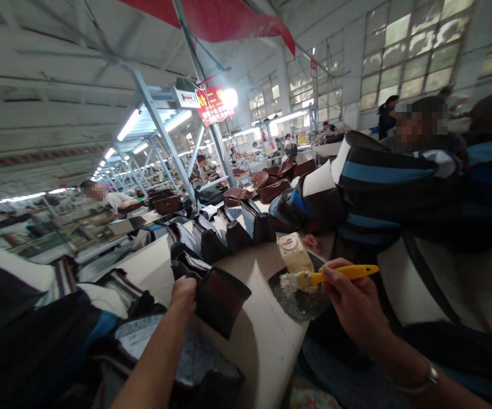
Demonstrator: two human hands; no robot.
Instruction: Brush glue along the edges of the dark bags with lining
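My left hand [183, 294] is closed on the edge of a dark brown leather piece [220, 298] that stands on the white table [263, 341]. My right hand [350, 301] grips a brush with a yellow handle [344, 274]. Its bristles rest in whitish paste on a dark round plate [299, 295]. A cream glue container [294, 251] stands on the plate's far side. A row of similar dark leather pieces [224, 233] stands on edge along the table beyond my left hand.
A tall pile of black, blue and white bag parts [382, 187] rises at the right. Brown bags [274, 184] lie further back. Other people sit at benches at left [101, 196] and behind the pile [420, 122]. Steel frames and a red banner hang overhead.
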